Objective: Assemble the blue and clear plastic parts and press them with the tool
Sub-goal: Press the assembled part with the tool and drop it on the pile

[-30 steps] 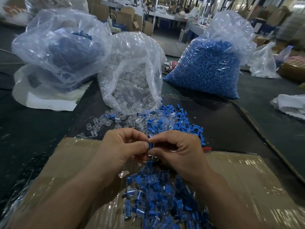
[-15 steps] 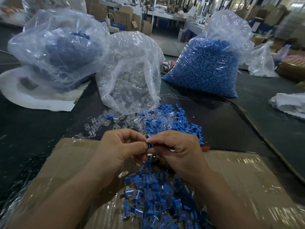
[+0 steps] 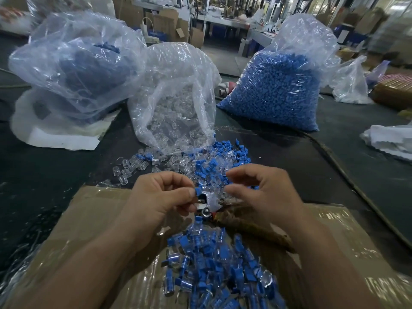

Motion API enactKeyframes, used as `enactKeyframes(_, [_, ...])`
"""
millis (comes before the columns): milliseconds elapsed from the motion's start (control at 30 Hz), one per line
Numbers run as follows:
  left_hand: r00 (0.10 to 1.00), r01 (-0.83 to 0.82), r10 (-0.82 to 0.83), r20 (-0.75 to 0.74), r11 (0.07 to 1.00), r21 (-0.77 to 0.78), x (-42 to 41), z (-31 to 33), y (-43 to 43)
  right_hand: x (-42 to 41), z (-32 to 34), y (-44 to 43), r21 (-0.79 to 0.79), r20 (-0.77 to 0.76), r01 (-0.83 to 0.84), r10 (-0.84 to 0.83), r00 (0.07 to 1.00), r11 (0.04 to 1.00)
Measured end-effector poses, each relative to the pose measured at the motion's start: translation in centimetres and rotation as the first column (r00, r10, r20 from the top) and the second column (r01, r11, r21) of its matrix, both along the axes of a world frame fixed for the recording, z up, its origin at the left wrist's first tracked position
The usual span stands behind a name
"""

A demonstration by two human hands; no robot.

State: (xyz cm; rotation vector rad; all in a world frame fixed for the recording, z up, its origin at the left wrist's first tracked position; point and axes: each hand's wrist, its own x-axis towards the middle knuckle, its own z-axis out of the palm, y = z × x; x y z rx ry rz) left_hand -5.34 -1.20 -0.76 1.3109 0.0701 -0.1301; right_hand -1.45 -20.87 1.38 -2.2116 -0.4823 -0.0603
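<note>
My left hand [image 3: 165, 197] pinches a small blue-and-clear part [image 3: 198, 191] between thumb and fingers, above the cardboard [image 3: 93, 219]. My right hand [image 3: 260, 195] hovers a short way to the right of it, fingers loosely curled, with nothing visible in it. Below the part lies a metal plier-like tool [image 3: 205, 211], its brown handles running down to the right under my right hand. A heap of joined blue-and-clear pieces [image 3: 214, 268] lies on the cardboard near me. Loose clear and blue parts [image 3: 185, 161] are scattered just beyond my hands.
An open bag of clear parts [image 3: 176, 103] stands at the middle back, a full bag of blue parts [image 3: 274, 90] at the right back, and another bag [image 3: 78, 59] at the left. The dark table [image 3: 44, 175] surrounds the cardboard. White plastic [image 3: 390, 139] lies far right.
My hands were joined on the small part; now my right hand has let go and drawn off to the right. The left hand keeps the part, and the tool shows beneath.
</note>
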Motion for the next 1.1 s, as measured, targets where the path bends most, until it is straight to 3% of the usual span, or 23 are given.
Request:
enactKeyframes(100, [0.999,-0.045,0.045,0.011,0.999,0.014,0.2,0.0,0.1,1.0,0.6,-2.8,-0.227,-0.126,0.031,-0.061,0.99,0.973])
enactKeyframes(167, [0.998,-0.059,0.058,0.013,0.998,0.019,0.2,0.0,0.0,1.2,0.8,-3.9,-0.372,-0.266,-0.078,-0.026,0.964,0.925])
enactKeyframes(300, [0.998,-0.067,0.067,0.006,0.997,0.029,0.2,0.0,0.1,1.0,0.6,-4.2,-0.48,-0.459,-0.278,0.032,0.888,0.832])
enactKeyframes(400, [0.998,-0.068,0.068,0.007,0.997,0.044,0.3,0.2,0.2,1.1,-0.1,-3.4,-0.575,-0.416,-0.289,0.031,0.909,0.765])
enactKeyframes(667, [0.997,-0.071,0.071,0.006,0.997,0.023,0.4,0.0,0.2,0.9,0.0,-2.7,-0.634,-0.221,-0.196,0.068,0.973,0.748])
enactKeyframes(933, [0.992,-0.106,0.102,0.073,0.993,0.056,0.6,-0.3,0.5,0.8,0.1,-2.3,-0.579,-0.129,-0.137,0.076,0.989,0.803])
enactKeyframes(1100, [0.985,-0.13,0.12,0.123,0.988,0.08,0.8,-0.6,0.6,0.9,0.1,-2.7,-0.511,0.027,-0.027,0.047,0.999,0.859])
